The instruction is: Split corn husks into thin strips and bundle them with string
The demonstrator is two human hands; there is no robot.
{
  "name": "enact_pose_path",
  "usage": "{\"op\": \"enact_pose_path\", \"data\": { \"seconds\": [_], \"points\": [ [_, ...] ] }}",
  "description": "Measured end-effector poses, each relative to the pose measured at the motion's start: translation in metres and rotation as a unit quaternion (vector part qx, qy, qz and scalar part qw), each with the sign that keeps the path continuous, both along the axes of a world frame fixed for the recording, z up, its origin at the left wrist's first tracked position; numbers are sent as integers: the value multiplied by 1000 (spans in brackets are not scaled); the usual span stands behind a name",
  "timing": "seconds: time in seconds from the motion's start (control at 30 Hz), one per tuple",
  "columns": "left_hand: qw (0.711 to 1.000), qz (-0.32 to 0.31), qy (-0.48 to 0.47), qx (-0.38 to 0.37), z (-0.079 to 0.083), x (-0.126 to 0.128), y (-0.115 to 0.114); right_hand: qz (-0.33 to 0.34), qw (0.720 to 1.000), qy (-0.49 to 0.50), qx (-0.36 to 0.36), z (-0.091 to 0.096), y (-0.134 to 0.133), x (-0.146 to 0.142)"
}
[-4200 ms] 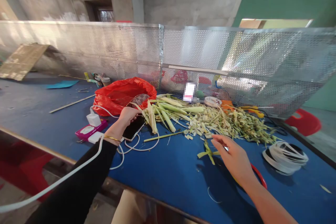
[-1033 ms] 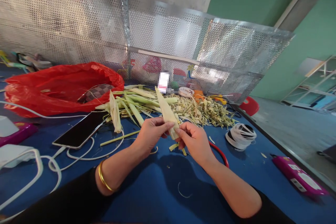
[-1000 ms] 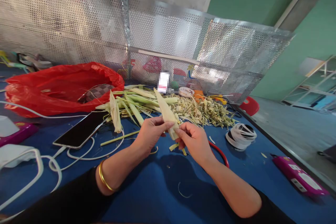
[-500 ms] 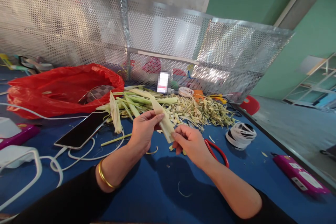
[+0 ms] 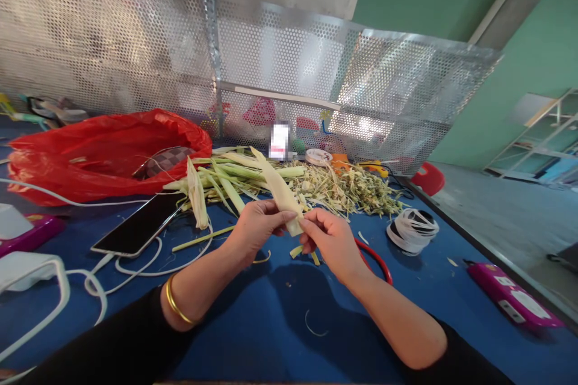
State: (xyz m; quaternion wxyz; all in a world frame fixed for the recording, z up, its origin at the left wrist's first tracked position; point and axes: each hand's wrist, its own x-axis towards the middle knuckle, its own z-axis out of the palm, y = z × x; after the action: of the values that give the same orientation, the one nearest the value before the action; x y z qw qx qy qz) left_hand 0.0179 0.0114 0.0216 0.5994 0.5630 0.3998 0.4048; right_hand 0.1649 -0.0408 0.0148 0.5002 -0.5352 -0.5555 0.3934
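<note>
A pale yellow-green husk piece [image 5: 279,188] is held up over the blue table [image 5: 289,325], tip pointing up and left. My left hand [image 5: 255,230] pinches its lower part from the left. My right hand [image 5: 329,242] pinches its cut base from the right. Behind the hands lie several whole green stalks [image 5: 235,173] and a heap of shredded husk scraps [image 5: 352,188]. A red-handled tool [image 5: 377,260] lies partly hidden under my right hand.
A red plastic bag [image 5: 103,150] lies at the left. A phone [image 5: 134,225] with white cables [image 5: 72,280] rests near it. A coil of white strip [image 5: 413,225] and a pink box [image 5: 510,301] sit at the right. A perforated metal screen [image 5: 280,78] lines the table's far edge.
My left hand left the phone and both hands took up a husk piece. In the last half second the left hand slid back down near the right hand at the base.
</note>
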Motion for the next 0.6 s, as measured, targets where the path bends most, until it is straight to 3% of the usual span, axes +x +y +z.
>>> {"op": "enact_pose_path", "data": {
  "seconds": [0.1,0.23,0.37,0.6],
  "points": [
    [999,-51,-6,2,2,-1,-1,3,1000,12,-11,-1,1,1],
    [999,-42,-13,4,1,-1,0,15,1000,23,-4,0,3,4],
    [995,-97,8,3,4,-3,1,-11,998,56,4,3,3,6],
    [987,-157,27,25,7,-4,2,-15,989,141,-51,5,3,5]
  ]
}}
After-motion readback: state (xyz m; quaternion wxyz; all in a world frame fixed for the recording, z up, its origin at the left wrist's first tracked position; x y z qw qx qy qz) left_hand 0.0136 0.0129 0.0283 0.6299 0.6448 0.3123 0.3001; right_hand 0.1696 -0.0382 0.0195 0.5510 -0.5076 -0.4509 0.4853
